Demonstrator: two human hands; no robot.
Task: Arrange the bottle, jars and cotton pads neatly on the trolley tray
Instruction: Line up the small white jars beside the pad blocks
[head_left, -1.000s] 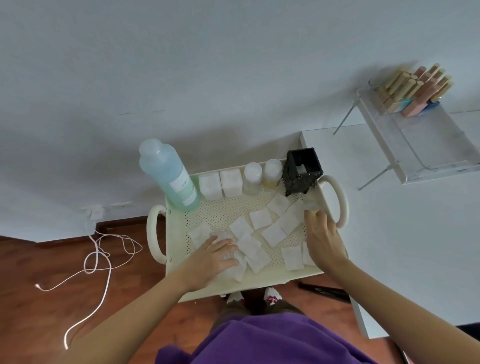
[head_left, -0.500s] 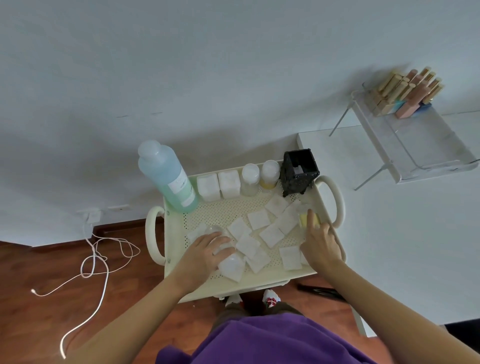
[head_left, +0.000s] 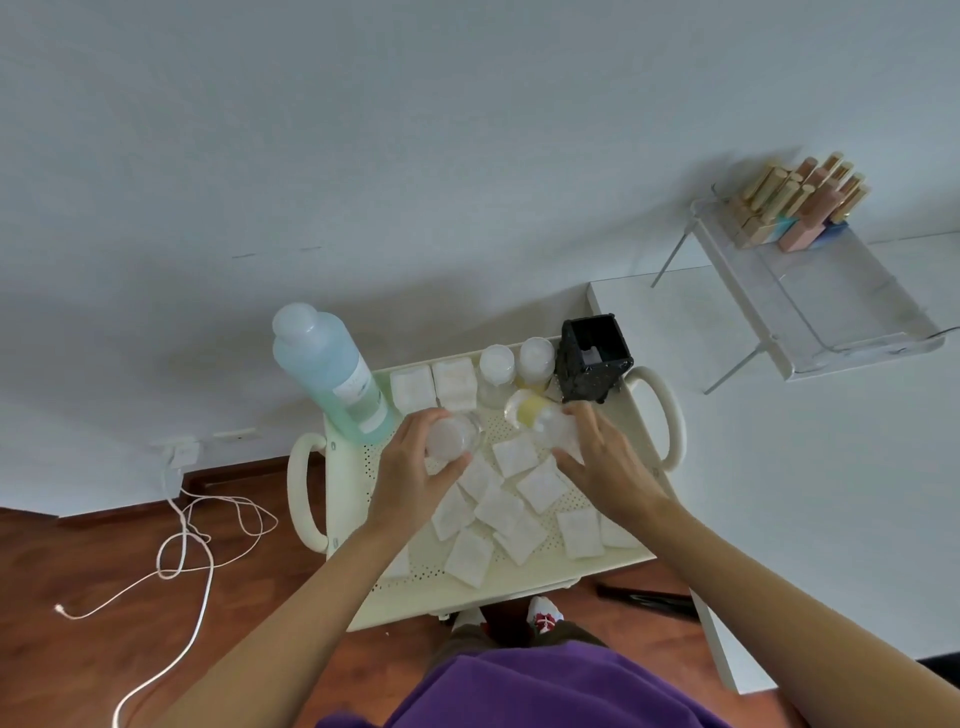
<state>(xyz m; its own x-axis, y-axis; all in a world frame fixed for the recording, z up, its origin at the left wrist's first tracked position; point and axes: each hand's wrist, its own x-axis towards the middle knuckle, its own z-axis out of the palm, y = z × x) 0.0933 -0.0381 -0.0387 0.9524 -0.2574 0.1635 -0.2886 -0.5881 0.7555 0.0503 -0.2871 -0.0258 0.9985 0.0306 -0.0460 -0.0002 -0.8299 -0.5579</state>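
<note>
A cream perforated trolley tray (head_left: 519, 587) holds a tall blue-green bottle (head_left: 332, 374) at its far left corner. Along the far edge stand two white square jars (head_left: 434, 387), two small round jars (head_left: 514, 364) and a black square holder (head_left: 595, 356). Several white cotton pads (head_left: 506, 512) lie scattered over the middle and near side. My left hand (head_left: 415, 478) grips a small clear round jar (head_left: 449, 439) above the tray. My right hand (head_left: 605, 462) holds a jar with yellow contents (head_left: 532, 410), tilted, just in front of the round jars.
A white table (head_left: 805, 493) adjoins the tray's right side, with a clear acrylic shelf (head_left: 831, 312) carrying wooden-capped bottles (head_left: 800, 208). A white cable (head_left: 197, 525) loops on the wooden floor at the left. A black object (head_left: 644, 597) lies under the table edge.
Both hands rose from the near side of the tray toward the far row, each now carrying a small jar picked up from among the pads.
</note>
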